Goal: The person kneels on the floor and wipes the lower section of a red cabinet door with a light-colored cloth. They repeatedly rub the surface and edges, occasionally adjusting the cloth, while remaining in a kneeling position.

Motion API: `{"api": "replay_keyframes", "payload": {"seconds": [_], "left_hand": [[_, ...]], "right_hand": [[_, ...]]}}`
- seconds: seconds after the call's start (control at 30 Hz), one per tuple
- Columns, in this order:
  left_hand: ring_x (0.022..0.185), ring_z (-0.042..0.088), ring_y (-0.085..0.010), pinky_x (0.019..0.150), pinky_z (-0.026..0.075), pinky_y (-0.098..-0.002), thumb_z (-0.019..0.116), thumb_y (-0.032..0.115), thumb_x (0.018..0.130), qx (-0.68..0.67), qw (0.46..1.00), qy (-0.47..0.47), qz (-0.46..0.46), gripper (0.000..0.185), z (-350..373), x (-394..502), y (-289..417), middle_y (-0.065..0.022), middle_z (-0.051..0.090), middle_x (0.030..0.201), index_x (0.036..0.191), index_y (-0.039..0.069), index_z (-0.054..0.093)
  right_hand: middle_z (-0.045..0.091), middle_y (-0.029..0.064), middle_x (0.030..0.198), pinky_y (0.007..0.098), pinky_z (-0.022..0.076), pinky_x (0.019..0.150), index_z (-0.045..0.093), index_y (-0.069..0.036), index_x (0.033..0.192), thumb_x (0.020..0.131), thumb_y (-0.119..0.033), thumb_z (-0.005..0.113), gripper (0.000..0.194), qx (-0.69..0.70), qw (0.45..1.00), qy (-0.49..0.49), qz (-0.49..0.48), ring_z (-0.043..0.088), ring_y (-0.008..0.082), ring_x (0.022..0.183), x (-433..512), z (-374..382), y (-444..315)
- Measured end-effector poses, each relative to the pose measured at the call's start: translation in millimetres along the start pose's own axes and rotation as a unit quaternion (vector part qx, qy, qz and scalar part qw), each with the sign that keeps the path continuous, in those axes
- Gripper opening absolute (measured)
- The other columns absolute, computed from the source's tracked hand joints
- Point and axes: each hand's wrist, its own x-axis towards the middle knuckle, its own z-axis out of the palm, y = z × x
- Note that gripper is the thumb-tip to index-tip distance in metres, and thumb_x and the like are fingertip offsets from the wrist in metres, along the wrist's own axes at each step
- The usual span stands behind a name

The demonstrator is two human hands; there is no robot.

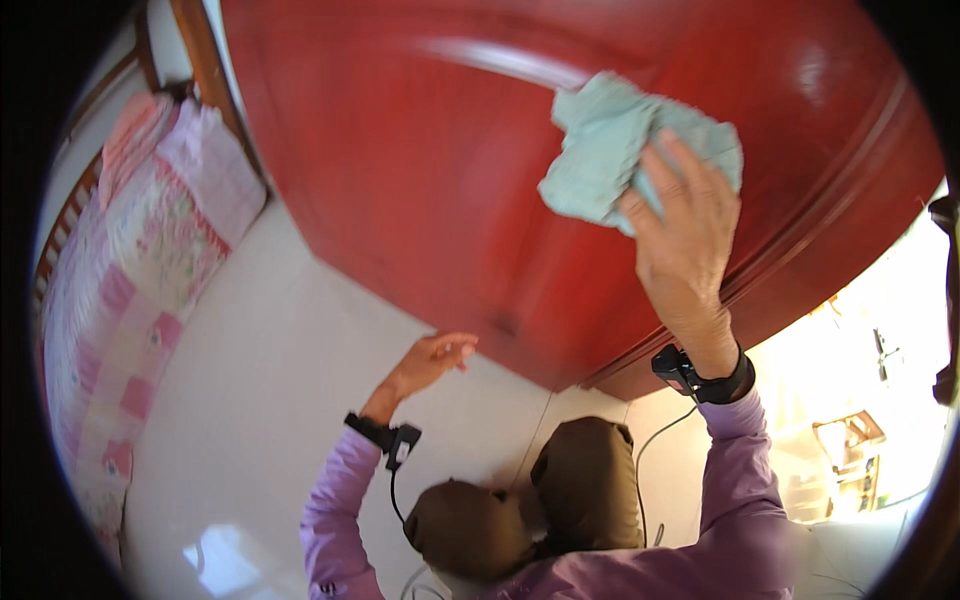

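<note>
My right hand (686,217) lies with fingers spread over a folded, pale green cloth (600,150), pressing it against a glossy red wooden door (420,195). The cloth sits on the right part of the panel, beside a long grooved molding. My left hand (433,361) hangs lower, near the bottom edge of the door, its fingers loosely bent and nothing in them. Whether it touches that edge I cannot tell. Each wrist wears a black strap with a small device and a cable.
My bent knees (585,484) are just below the door, over a pale tiled floor (262,390). At left stands a bed with a pink patchwork cover (142,337) and folded bedding. A wooden stool (851,450) stands in bright light at right. Cables trail near my legs.
</note>
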Motion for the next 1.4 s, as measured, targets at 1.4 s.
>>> {"api": "replay_keyframes", "payload": {"seconds": [1.4], "left_hand": [[0.121, 0.052, -0.0184, 0.1, 0.043, -0.0418, 0.064, 0.036, 0.091, -0.61, 0.783, 0.119, 0.031, 0.057, 17, -17, -57, -0.0041, 0.052, 0.134, 0.138, 0.011, 0.043]], "right_hand": [[0.056, 0.0085, 0.121, 0.0308, 0.0431, 0.094, 0.044, 0.001, 0.133, 0.096, -0.024, 0.057, 0.047, 0.77, 0.347, -0.498, 0.199, 0.051, 0.0123, 0.109, -68, 163, -188]]}}
